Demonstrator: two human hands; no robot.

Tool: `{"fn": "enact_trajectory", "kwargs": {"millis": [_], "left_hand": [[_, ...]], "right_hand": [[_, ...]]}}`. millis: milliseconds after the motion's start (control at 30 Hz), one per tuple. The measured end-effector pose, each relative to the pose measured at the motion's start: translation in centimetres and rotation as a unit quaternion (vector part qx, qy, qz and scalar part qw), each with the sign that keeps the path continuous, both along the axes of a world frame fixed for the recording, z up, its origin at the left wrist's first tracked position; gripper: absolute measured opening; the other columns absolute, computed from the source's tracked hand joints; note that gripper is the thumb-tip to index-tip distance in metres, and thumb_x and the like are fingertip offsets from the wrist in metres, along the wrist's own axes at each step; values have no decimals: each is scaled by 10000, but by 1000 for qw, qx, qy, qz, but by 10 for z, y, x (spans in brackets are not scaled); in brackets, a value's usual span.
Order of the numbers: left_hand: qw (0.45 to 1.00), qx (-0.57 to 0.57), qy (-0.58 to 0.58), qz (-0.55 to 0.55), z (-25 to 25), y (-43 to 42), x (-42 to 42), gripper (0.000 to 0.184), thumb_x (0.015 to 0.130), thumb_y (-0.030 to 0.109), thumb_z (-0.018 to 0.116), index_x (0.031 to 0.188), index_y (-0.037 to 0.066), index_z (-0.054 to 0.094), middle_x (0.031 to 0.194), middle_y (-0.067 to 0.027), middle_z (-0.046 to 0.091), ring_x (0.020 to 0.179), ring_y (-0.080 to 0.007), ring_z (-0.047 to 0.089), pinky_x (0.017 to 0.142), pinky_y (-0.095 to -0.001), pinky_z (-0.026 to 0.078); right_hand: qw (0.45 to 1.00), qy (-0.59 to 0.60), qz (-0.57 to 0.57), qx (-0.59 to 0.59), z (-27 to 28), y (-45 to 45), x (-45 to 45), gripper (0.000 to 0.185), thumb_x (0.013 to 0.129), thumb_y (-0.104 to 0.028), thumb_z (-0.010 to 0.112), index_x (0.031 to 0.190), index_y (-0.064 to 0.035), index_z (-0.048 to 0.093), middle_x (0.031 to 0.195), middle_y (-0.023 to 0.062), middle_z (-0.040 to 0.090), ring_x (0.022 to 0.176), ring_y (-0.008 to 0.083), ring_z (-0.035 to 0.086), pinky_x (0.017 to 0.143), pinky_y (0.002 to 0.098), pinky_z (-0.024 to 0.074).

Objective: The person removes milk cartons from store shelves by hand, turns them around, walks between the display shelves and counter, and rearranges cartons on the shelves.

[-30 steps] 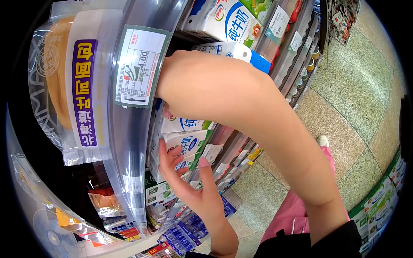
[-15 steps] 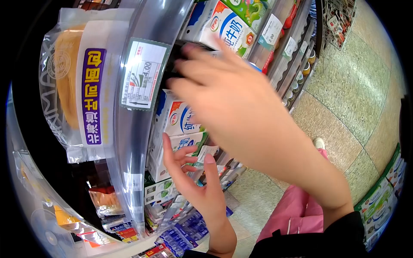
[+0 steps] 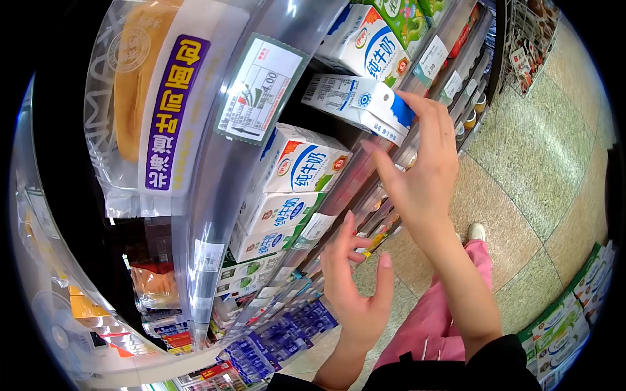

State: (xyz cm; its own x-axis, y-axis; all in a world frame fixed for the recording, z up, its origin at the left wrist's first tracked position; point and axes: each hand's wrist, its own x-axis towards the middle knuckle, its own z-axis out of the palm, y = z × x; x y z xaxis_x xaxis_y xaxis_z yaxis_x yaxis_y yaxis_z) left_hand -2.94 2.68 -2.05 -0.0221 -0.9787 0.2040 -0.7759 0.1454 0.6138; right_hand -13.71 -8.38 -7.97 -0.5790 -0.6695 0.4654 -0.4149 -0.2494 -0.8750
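Observation:
A white and blue milk carton [image 3: 358, 101] lies on its side in the shelf slot, its blue end towards me at the shelf edge. My right hand [image 3: 427, 169] is at that end, with the index finger on the blue part and the thumb along the lower edge. My left hand [image 3: 355, 293] hovers lower, in front of the shelf, its fingers apart and nothing in it. Another milk carton [image 3: 313, 159] stands in the row just below the slot, and a further milk carton [image 3: 372, 45] sits above it.
A bagged toast loaf [image 3: 143, 98] lies on the shelf to the left, beside a price tag [image 3: 261, 88] on a clear rail. More price labels [image 3: 430, 60] line the shelf fronts. A wire basket [image 3: 528, 45] stands at upper right, and stacked cartons [image 3: 561, 326] are at lower right.
My right hand has come back out of the dark slot to the shelf edge. The sideways milk carton now shows in that slot. My left hand has shifted right, still open.

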Motion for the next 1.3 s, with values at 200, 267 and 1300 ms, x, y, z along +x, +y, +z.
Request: {"fn": "enact_trajectory", "kwargs": {"millis": [200, 267, 1300], "left_hand": [[1000, 3, -2, 6, 0, 2, 3, 648, 844, 64, 704, 1444, -18, 475, 986, -113, 637, 852, -202, 516, 756, -329, 433], [1000, 2, 5, 14, 0, 1, 2, 656, 838, 67, 708, 1446, -14, 474, 1007, -114, 638, 864, -200, 517, 758, -329, 431], [998, -60, 22, -20, 5, -14, 2, 806, 528, 168, 916, 1220, 4, 537, 1132, -108, 548, 1073, -241, 538, 955, -373, 419]], "right_hand": [[999, -33, 20, -35, 6, -5, -4, 405, 656, -48, 822, 1025, -25, 656, 944, 85, 641, 810, 195, 654, 693, 288, 530], [998, -36, 22, -55, 12, -5, -3, 390, 661, -59, 830, 1009, -17, 659, 942, 75, 641, 786, 155, 657, 655, 254, 537], [923, -101, 358, 99, 39, 87, -63, 407, 722, -164, 843, 1061, -2, 688, 845, 94, 583, 674, 173, 616, 573, 293, 492]]}}
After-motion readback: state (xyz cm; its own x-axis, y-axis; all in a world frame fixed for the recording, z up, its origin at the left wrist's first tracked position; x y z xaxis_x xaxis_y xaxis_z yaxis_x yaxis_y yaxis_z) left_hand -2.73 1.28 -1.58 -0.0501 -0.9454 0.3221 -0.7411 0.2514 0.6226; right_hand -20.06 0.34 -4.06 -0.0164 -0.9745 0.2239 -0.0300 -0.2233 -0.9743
